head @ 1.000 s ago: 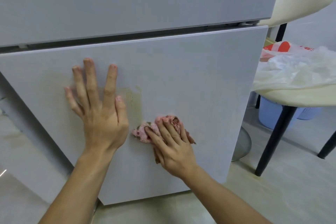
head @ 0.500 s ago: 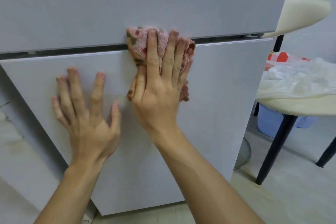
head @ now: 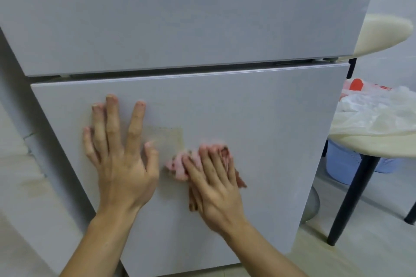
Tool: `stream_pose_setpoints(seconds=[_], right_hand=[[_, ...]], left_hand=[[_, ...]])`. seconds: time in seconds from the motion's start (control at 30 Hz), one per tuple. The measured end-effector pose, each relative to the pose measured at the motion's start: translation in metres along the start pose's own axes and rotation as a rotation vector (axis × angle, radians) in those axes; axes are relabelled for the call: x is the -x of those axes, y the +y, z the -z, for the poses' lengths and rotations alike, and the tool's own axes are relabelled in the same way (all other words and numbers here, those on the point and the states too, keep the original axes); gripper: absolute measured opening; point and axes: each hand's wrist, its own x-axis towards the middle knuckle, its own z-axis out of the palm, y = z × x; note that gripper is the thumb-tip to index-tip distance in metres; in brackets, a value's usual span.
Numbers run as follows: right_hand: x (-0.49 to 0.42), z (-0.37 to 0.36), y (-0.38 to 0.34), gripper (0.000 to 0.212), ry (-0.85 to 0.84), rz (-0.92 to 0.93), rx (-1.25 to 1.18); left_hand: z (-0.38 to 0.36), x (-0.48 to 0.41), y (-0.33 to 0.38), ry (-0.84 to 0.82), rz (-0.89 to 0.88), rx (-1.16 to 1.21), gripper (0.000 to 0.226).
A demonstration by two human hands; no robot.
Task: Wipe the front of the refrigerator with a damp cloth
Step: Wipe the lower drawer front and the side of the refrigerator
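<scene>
Head view: the right hand (head: 216, 191) presses the pink cloth (head: 177, 166) on the lower fridge door (head: 270, 130), fingers straight. The left hand (head: 121, 164) lies flat beside it. A yellow mark (head: 166, 139) shows above the cloth, so wiping looks unfinished.

I get one view, from the wide-angle camera on the wearer's head. It faces forward and down, close up to the pale grey flat-fronted refrigerator (head: 258, 119), which fills most of the frame; the round cream table (head: 382, 145) shows at the right edge.
</scene>
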Motion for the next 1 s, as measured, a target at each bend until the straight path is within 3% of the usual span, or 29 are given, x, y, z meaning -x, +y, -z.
stream_pose_setpoints(seconds=[0.17, 0.27, 0.37, 0.53, 0.7, 0.83, 1.0], right_hand=[[-0.119, 0.026, -0.013, 0.063, 0.308, -0.215, -0.084], [-0.139, 0.023, -0.019, 0.063, 0.383, -0.264, -0.041], [-0.109, 0.011, -0.012, 0.065, 0.337, -0.154, 0.003], [0.007, -0.016, 0.001, 0.07, 0.028, 0.153, 0.108], [0.009, -0.01, -0.006, 0.072, -0.072, 0.103, 0.063], [-0.051, 0.014, -0.026, 0.073, -0.013, 0.012, -0.033], [-0.156, 0.032, -0.047, 0.058, 0.228, -0.117, -0.112]], left_hand=[[0.004, -0.001, -0.002, -0.028, -0.001, 0.005, 0.083], [0.008, 0.0, -0.009, -0.038, 0.024, 0.015, 0.089], [0.013, 0.004, -0.023, -0.032, 0.048, 0.019, 0.091], [0.013, 0.007, -0.039, -0.036, 0.028, 0.024, 0.092], [0.017, 0.007, -0.045, -0.059, 0.001, 0.018, 0.102], [0.025, 0.007, -0.054, -0.066, 0.029, 0.009, 0.106], [0.035, 0.011, -0.066, -0.127, 0.043, 0.016, 0.105]])
